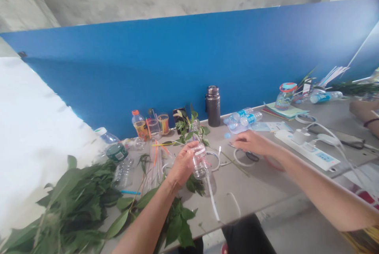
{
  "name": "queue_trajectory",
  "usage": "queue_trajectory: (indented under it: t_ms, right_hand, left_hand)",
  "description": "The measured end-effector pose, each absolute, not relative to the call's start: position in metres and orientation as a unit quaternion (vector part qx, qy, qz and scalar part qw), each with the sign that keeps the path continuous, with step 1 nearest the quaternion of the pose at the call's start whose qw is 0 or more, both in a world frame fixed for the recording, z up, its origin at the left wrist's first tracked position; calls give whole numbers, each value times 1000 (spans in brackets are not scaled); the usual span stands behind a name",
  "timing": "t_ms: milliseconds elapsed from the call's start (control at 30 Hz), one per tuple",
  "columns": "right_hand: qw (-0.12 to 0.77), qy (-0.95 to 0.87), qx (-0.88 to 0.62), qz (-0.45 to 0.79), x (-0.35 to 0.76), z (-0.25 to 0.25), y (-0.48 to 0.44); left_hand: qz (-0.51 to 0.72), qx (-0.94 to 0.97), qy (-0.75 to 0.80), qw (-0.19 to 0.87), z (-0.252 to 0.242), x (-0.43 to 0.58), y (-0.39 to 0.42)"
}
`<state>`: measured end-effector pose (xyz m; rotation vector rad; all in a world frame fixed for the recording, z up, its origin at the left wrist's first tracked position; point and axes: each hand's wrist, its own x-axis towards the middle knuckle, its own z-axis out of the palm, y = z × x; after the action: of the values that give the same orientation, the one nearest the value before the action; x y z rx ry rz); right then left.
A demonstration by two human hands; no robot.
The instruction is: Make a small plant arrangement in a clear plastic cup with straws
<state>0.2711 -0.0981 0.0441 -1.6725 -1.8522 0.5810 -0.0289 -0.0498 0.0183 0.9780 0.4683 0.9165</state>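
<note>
A small clear plastic bottle point(199, 166) sits closed inside the left grip point(182, 163), held up just above the tabletop point(254, 191), with a white plastic strip point(199, 150) across its upper part. A long white strip point(213, 204) hangs just beside the bottle, though whether the two are joined is hard to tell. The right grip point(250, 143) reaches in from the side, blurred, with its fingers curled over a pair of black-handled scissors point(251, 156); whether it is closed on anything cannot be told. Below the bottle lie leafy green cuttings point(177, 222), and a large heap of leafy branches point(71, 202) spreads to the left, near a scatter of plastic straws point(155, 167). Farther back, against a blue panel point(177, 68), stand a dark steel flask point(212, 106) and two water bottles point(242, 116) lying down. A white power strip point(308, 149) lies to the right, and another person's forearm point(365, 112) rests at the far right edge.
</note>
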Motion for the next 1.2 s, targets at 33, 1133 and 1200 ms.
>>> queue_trajectory:
  t_ms: [33, 1133, 1200]
  right_hand:
    - [339, -690, -571, 288, 251, 44, -100]
    - [548, -625, -344, 438, 119, 2, -69]
    - [552, -624, -378, 404, 116, 3, -70]
  left_hand:
    - [434, 451, 221, 748, 18, -28, -50]
    - [531, 523, 267, 611, 26, -38, -49]
    - [530, 528, 286, 599, 27, -37, -51]
